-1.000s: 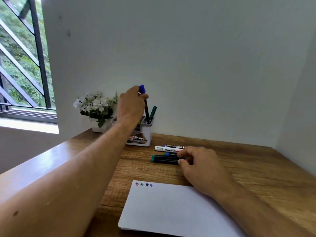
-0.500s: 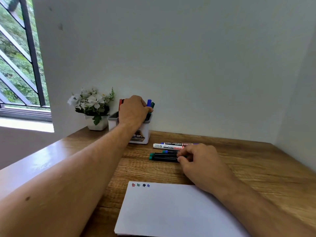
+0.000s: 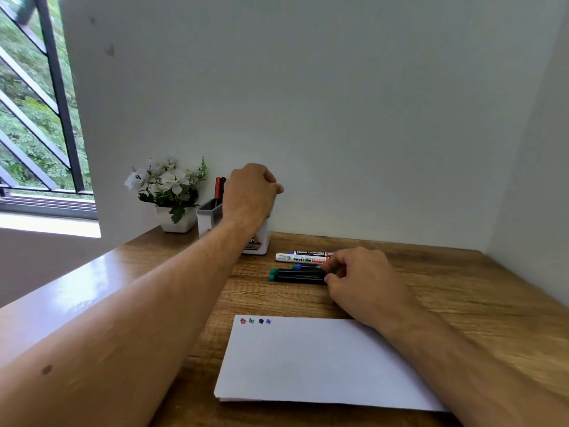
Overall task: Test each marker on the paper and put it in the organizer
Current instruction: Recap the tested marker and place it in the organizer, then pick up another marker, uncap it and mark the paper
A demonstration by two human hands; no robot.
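Lowered since a second ago, the person's left hand (image 3: 250,192) now covers the white organizer (image 3: 209,217) by the wall, fingers curled; whether it grips anything cannot be told. A red marker (image 3: 217,187) stands inside. The right hand (image 3: 358,277) pinches the green-capped markers (image 3: 297,275) lying on the wooden desk (image 3: 446,291) beyond the paper (image 3: 308,362).
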